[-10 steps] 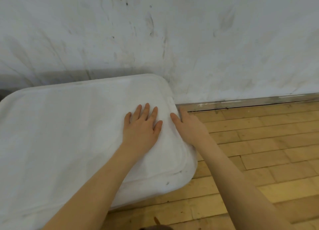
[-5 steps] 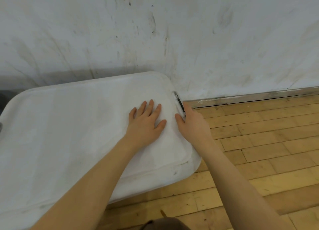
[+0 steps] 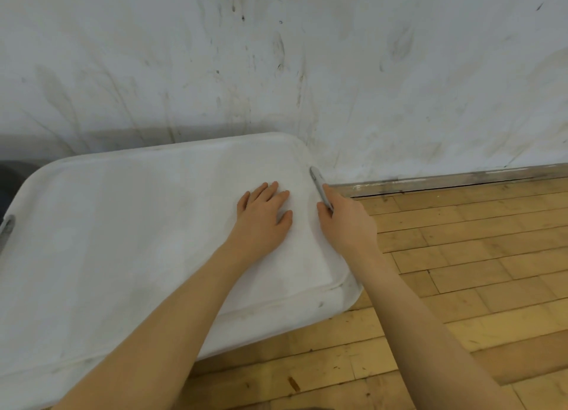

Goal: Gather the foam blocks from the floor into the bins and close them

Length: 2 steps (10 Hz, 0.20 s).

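Observation:
A large white bin with its white lid (image 3: pixel 129 243) on top stands against the wall; no foam blocks show. My left hand (image 3: pixel 264 216) lies flat on the lid near its right end, fingers straight. At the lid's right edge my right hand (image 3: pixel 345 225) grips a grey latch handle (image 3: pixel 316 179), thumb on the lid side and fingers curled over the outer edge, hidden behind the handle. Whatever is in the bin is hidden under the lid.
A second grey latch (image 3: pixel 7 228) shows at the bin's left end. A scuffed white wall (image 3: pixel 338 71) with a baseboard (image 3: pixel 445 182) runs right behind the bin. Wooden floor (image 3: pixel 461 271) extends to the right and front.
The grey latch handle has swung up into sight at the lid's right edge under my right hand. My left hand has stayed flat on the lid.

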Available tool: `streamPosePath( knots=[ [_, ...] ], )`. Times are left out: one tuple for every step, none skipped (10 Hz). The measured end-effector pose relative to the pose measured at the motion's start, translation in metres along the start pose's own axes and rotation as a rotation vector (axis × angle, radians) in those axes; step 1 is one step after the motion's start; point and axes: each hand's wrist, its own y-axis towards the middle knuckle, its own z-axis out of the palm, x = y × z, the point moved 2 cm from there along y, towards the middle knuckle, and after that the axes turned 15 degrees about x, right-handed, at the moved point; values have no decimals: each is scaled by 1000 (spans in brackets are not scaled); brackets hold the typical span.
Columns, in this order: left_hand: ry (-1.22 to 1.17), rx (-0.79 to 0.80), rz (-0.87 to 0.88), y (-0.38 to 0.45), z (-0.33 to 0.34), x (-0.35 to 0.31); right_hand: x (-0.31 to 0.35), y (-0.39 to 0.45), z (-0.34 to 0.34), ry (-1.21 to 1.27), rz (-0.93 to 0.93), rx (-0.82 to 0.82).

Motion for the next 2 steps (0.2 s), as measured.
streamPosePath(
  knots=[
    [36, -49, -40, -16, -6, 15, 8, -7, 2, -44, -26, -104],
    [47, -101, -68, -35, -23, 41, 23, -14, 0, -28, -62, -192]
  ],
)
